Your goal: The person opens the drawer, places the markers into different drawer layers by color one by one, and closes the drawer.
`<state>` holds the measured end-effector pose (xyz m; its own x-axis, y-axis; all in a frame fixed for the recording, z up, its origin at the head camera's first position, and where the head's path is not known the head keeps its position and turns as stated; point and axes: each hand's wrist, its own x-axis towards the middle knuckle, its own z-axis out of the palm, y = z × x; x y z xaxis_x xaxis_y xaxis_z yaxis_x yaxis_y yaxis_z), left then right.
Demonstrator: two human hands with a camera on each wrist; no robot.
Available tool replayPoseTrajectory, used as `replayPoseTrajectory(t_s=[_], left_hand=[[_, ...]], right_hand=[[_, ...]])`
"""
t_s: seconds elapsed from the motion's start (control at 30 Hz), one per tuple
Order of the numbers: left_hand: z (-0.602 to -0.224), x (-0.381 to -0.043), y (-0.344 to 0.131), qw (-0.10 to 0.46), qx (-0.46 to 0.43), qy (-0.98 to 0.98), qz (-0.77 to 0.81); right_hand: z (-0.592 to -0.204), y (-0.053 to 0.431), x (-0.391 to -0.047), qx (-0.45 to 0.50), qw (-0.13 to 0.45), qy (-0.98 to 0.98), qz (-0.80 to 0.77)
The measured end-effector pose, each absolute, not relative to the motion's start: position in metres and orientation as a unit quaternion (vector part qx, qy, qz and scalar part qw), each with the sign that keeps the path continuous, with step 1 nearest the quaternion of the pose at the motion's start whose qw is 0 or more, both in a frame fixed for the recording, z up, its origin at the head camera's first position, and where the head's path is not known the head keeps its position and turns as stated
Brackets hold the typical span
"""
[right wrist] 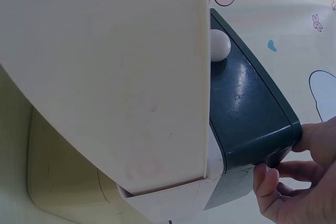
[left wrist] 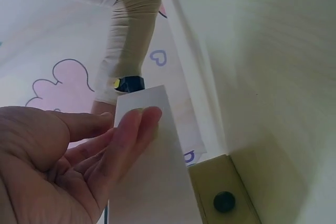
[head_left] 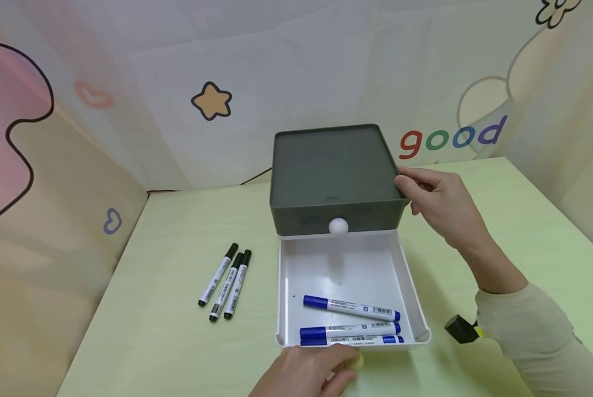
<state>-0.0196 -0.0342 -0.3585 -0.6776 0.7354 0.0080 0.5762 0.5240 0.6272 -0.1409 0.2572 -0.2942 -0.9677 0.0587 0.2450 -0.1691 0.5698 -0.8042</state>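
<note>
A small stacked drawer unit (head_left: 336,165) with a dark grey-green top stands on the table. Its white drawer (head_left: 336,264) is pulled out toward me. Inside that drawer lie three blue-capped markers (head_left: 351,310) near the front. My left hand (head_left: 308,372) pinches the drawer's yellow knob (head_left: 357,363) between thumb and fingers, which partly cover it. The right hand (head_left: 440,201) grips the unit's upper right edge, thumb at the rim and fingers curled at the side. In the right wrist view the fingertips (right wrist: 266,178) press the dark tier's corner.
Three black-capped markers (head_left: 225,282) lie on the table left of the drawer. Above the drawer is a dark tier with a white knob (head_left: 338,226); below it, a yellowish tier with a dark knob (left wrist: 224,202). A printed cloth (head_left: 177,110) hangs behind.
</note>
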Motion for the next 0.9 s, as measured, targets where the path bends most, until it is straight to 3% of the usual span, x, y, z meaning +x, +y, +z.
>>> replayPoseTrajectory(t_s=[0.9], left_hand=[[-0.37,-0.021,-0.027,0.037,0.399,0.86,0.315]], right_hand=[[-0.292,0.255,-0.139,0.034,0.127,-0.875,0.466]])
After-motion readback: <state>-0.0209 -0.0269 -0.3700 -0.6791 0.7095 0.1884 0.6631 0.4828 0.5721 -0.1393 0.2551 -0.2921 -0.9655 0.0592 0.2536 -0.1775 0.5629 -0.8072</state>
